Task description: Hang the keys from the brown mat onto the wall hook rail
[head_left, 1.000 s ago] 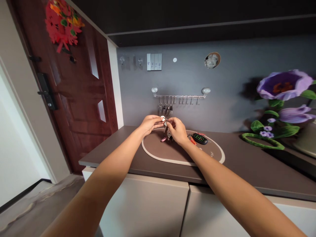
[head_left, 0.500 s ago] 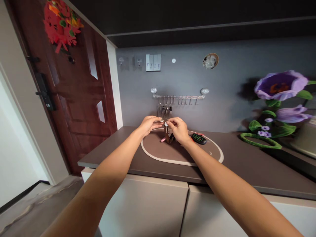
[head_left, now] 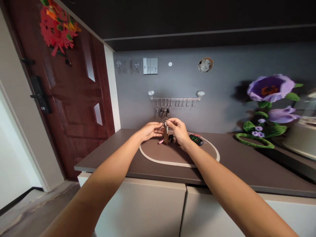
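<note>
Above an oval brown mat with a pale rim, a bunch of keys on a ring hangs between my hands. My right hand pinches the ring at its top. On the other side, my left hand is closed with its fingertips on a small key. A brown strap-like piece hangs below the ring. Behind, a clear rail on the wall holds several keys on its left hooks. A black key fob lies on the mat beside my right wrist.
Purple artificial flowers stand on the counter at the right, near a pale rounded object. A dark cabinet overhangs the counter. The red-brown door is at the left.
The view has shifted slightly. The ring and keys now show more clearly between my hands, and my left fingertips have moved slightly down onto a key.
</note>
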`<state>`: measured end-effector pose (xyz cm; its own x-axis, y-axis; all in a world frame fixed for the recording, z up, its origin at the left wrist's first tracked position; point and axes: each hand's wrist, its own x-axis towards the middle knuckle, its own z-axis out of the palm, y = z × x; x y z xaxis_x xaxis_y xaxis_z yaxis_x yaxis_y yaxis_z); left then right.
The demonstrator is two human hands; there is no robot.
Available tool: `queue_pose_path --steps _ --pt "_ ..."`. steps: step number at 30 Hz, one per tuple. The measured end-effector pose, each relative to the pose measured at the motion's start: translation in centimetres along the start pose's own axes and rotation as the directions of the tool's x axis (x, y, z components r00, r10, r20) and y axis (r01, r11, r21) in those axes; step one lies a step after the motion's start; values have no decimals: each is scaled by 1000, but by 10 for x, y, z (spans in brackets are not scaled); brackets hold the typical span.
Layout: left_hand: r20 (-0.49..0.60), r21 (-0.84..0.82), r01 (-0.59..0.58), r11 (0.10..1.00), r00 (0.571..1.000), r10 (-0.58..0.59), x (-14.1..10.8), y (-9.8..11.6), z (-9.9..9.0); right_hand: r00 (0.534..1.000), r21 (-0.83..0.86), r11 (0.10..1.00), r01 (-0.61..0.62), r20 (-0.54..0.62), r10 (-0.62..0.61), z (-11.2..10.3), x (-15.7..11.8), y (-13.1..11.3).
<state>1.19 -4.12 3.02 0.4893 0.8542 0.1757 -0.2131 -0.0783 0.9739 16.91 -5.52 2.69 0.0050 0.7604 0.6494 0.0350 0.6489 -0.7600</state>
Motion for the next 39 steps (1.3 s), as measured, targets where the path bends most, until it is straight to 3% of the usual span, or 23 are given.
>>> queue_pose_path --steps 4,7,11,14,19,24,30,39 --pt "-85 111 -66 992 993 76 2 -4 6 999 83 996 -37 19 35 -1 0 4" --pt "-161 319 -141 937 966 201 5 -11 9 997 111 991 -71 -11 72 -2 1 4" --pt "-160 696 -205 689 890 426 6 -19 9 992 173 981 -87 -80 102 -5 3 2" --pt "-85 823 -217 525 866 492 5 -22 8 987 222 971 -84 -119 113 -8 6 3" --pt "-23 873 -226 432 866 500 7 -28 6 978 294 951 -92 -155 142 -12 14 -1" --pt "-19 891 -200 408 881 473 11 -34 4 960 285 941 -180 -158 232 -13 32 -12" --pt "-1 899 -193 394 898 441 12 -36 4 936 296 933 -203 -220 274 -11 65 -22" --pt "10 929 -162 332 910 416 9 -33 8 885 280 933 -227 -341 318 -4 104 -7"
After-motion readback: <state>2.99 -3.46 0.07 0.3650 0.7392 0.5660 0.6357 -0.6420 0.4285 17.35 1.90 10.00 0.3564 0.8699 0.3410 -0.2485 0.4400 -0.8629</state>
